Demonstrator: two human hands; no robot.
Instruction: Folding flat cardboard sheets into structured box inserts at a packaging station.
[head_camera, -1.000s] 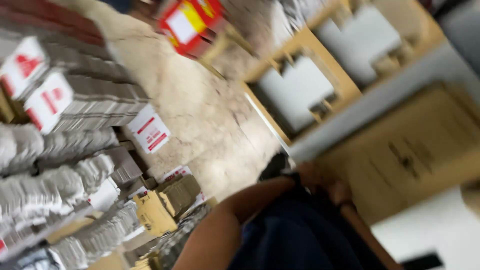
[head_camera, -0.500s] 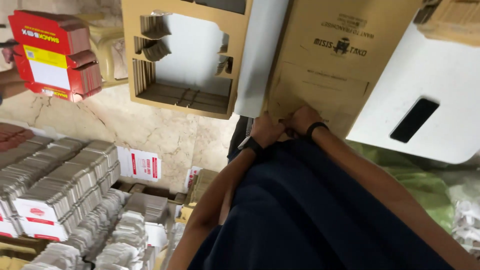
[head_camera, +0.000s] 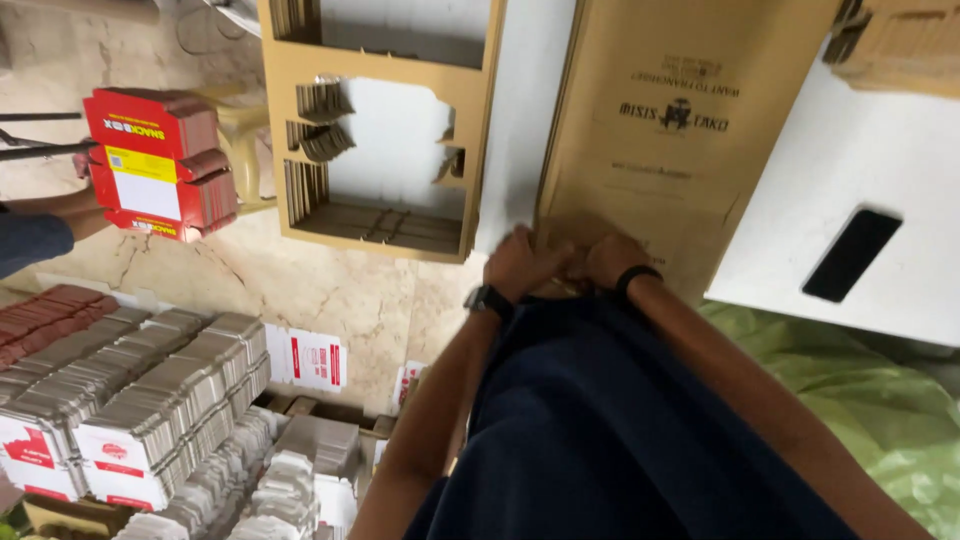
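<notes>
Brown sheets: a stack of flat brown cardboard sheets (head_camera: 665, 130) fills the upper middle of the frame, its near edge at the centre, right under both hands.
Left hand: the left hand (head_camera: 520, 262), a dark watch (head_camera: 488, 300) on its wrist, sits at the centre of the frame on the near edge of the brown sheets; its grip is curled closed on that edge.
Right hand: the right hand (head_camera: 608, 255), a black band (head_camera: 635, 277) on its wrist, lies just right of the left one, the two touching; its grip is also closed on the same edge.
Clothing: dark blue cloth (head_camera: 620, 440) fills the lower middle, between the two forearms.
Cut-out sheets: left of the brown sheets, in the upper middle, a stack of tan sheets with windows cut out (head_camera: 380, 130).
White board: at the right, a white board (head_camera: 850, 200) with a dark slot (head_camera: 851, 254).
Green sheet: at the lower right, crumpled green plastic (head_camera: 880, 390).
Floor: pale marbled floor (head_camera: 300, 285) left of centre.
Flat cartons: at the lower left, rows of stacked flat grey and white cartons (head_camera: 150, 410).
Other person: at the upper left, another person's arm in a blue sleeve (head_camera: 30, 240) holds a bundle of red cartons (head_camera: 160, 165).
</notes>
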